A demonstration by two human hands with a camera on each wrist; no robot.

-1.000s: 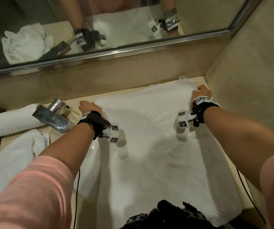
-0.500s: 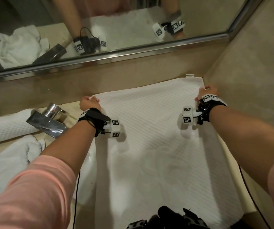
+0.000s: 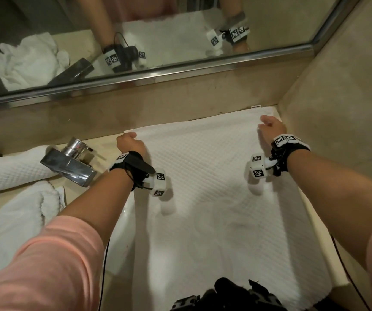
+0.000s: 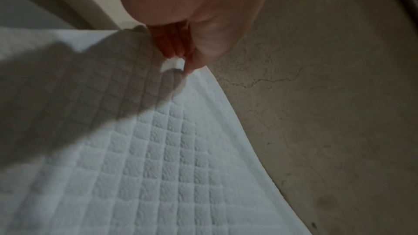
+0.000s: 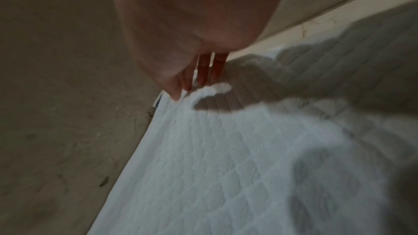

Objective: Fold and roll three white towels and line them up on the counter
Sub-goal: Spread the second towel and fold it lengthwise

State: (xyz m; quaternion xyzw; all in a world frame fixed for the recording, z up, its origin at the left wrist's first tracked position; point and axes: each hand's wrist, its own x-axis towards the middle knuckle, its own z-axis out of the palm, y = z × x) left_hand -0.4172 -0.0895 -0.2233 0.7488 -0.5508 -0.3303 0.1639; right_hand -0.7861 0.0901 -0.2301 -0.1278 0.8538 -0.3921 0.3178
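A white waffle towel [image 3: 214,198] lies spread flat over the counter and basin, its far edge near the back wall. My left hand [image 3: 129,142] is at the far left corner, and its fingers [image 4: 181,49] pinch the towel's edge [image 4: 174,63]. My right hand [image 3: 270,125] is just short of the far right corner. Its fingers [image 5: 203,71] point down, fairly straight, with their tips at the towel [image 5: 226,149]. A rolled white towel [image 3: 7,171] lies at the far left. A crumpled white towel [image 3: 19,216] lies in front of it.
A chrome faucet [image 3: 72,164] stands between the rolled towel and my left hand. A mirror [image 3: 158,41] runs along the back wall. A stone side wall [image 3: 337,108] closes in the right. The counter's front right corner [image 3: 337,283] shows beside the towel.
Both hands carried the towel's far edge a little toward the back wall. The right hand's fingers have loosened and now sit just short of the corner.
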